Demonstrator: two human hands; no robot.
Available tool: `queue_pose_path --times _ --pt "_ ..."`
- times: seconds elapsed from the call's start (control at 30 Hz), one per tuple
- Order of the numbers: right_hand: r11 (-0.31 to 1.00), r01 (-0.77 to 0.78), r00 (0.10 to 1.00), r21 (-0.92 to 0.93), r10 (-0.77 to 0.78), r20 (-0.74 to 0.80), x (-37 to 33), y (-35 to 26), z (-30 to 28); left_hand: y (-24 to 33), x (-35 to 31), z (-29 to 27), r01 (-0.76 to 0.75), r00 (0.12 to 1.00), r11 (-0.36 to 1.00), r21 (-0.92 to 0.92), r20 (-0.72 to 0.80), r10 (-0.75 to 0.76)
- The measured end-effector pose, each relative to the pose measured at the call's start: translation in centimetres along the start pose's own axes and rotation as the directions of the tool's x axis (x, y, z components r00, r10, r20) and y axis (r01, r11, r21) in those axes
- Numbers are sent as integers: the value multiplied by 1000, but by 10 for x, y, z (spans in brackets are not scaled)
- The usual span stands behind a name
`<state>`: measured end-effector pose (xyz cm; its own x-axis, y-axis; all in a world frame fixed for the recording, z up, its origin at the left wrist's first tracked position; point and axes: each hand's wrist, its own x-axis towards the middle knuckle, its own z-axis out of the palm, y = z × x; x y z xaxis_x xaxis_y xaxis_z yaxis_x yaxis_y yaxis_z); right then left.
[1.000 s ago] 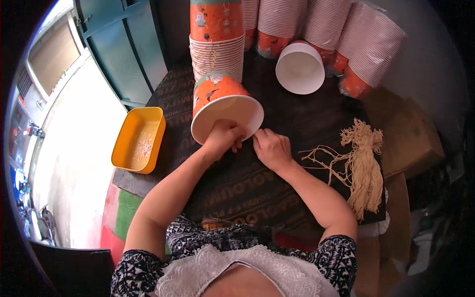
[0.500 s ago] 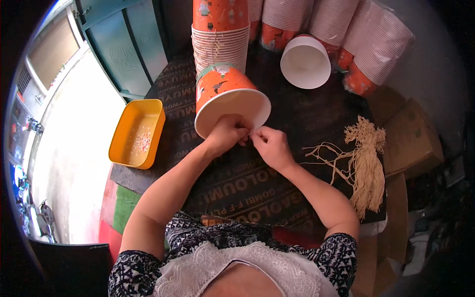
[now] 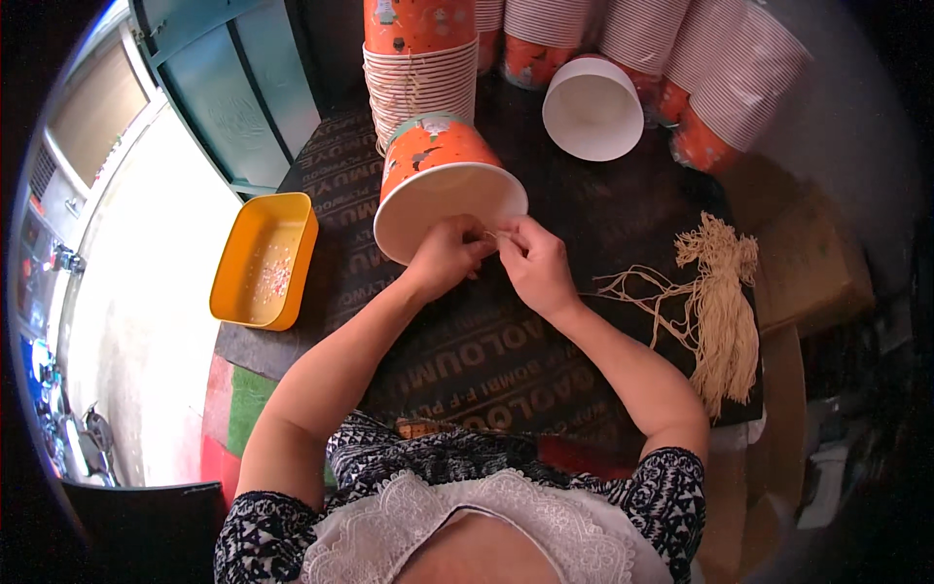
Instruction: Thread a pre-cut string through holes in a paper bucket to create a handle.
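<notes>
Close together, the left hand (image 3: 449, 255) curls, grip unclear; the right hand (image 3: 537, 261) pinches apparent cord by the four-o'clock rim of an orange paper bucket (image 3: 448, 151). Tipped at eleven o'clock, it's probably light, crushable, best held rimwise. String bundle (image 3: 725, 331): three o'clock.

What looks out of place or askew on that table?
Mainly stray strands, straggling left from the otherwise gathered string bundle. One paper tub also sits tipped, its white inside showing, in front of the nested stacks. No spill is visible.
</notes>
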<state>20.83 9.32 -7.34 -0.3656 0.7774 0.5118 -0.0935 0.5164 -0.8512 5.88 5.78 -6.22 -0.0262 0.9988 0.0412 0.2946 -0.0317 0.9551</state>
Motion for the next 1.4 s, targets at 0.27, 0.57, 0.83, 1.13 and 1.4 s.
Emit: queue_pose_path --times 0.27,0.57,0.83,1.13,1.4 --pt "806 451 886 -383 -353 299 -13 -88 9 -21 2 -1 -228 971 972 48 -61 231" --pt "691 711 658 129 -719 223 -44 -215 30 -8 1 -2 -19 999 1000 -21 -48 18" --pt "636 682 594 362 -770 235 -44 -238 30 -2 1 1 -34 999 999 -19 -24 33" --pt "709 525 597 470 -701 391 -41 -239 58 -5 -2 -8 -6 1000 1000 2 10 6" --pt "761 401 569 509 -643 513 -45 -245 59 -8 1 -3 -26 1000 999 -37 14 27"
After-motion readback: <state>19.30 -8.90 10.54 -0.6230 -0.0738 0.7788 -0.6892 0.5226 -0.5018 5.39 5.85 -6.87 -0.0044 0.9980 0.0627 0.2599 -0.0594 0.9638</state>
